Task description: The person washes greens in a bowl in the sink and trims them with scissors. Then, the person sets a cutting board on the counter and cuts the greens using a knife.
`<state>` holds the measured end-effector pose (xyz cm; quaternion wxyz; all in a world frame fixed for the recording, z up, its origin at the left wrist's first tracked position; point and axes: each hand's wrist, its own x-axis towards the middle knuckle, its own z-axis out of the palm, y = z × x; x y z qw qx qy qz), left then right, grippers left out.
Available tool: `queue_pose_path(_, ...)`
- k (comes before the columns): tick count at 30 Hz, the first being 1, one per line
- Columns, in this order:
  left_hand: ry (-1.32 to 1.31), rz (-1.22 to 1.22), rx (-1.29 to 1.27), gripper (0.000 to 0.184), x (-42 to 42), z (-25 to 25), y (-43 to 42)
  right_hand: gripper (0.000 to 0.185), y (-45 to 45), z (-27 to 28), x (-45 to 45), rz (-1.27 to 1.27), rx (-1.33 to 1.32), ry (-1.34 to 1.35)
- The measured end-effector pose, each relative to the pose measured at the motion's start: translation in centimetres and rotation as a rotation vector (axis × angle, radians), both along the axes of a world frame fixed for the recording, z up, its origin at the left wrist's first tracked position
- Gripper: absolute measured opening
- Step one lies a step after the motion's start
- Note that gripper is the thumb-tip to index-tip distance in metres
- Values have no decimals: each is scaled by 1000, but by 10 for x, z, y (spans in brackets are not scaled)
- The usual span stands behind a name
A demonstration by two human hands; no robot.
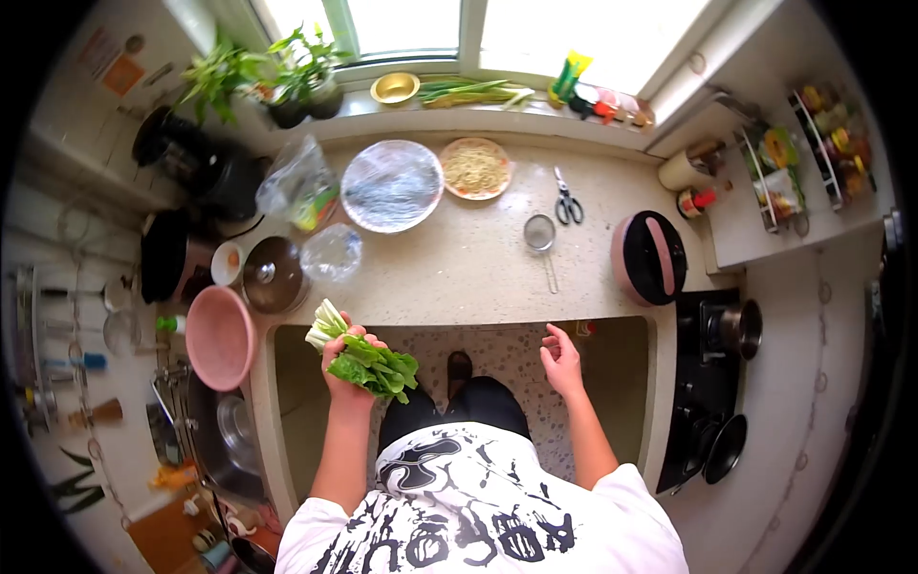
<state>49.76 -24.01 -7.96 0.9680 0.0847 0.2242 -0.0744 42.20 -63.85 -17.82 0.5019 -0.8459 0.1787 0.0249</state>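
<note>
My left hand (346, 368) is wrapped round a bunch of leafy greens (381, 369), its pale stems pointing up and left and its leaves hanging to the right. It is held in front of the counter's near edge. To the right, my right hand (561, 360) hangs in the air below that edge, holding nothing, fingers loosely apart. Nearest to the greens on the counter are a clear plastic bag (332, 253) and a round glass lid (275, 275). A small strainer (539, 232) and black-handled scissors (568, 198) lie beyond my right hand.
A film-covered bowl (392, 186) and a plate of pale shreds (475, 169) stand at the back of the counter (459, 277). A pink basin (221, 338) is by the sink (220, 430) at left. At right are a pink-and-black appliance (650, 257) and a stove (696, 373).
</note>
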Motion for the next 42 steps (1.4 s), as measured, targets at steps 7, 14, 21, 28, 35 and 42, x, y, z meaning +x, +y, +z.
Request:
queue_pose_path(7,2,-225,52,44,68,-3,-68,45,-106,35,32,-251,-297,-107)
queue_pose_path(14,50,-414,81,46,130,-7,-119,45,-198,61,100,-399,-680,-86)
queue_pose_path(21,130,-561,91,49,175,-19,-150,63,-243,47,150,-414,-1036,122)
queue_pose_path(28,143,-602,114,49,203,-12,-201,69,-289,27,174,-411,-1103,271)
queue_pose_path(35,110,-482,149,48,209,-14,-264,53,-324,21,180,-294,-870,180)
queue_pose_path(42,118,-382,173,48,204,-3,-326,50,-391,20,181,-317,-819,83)
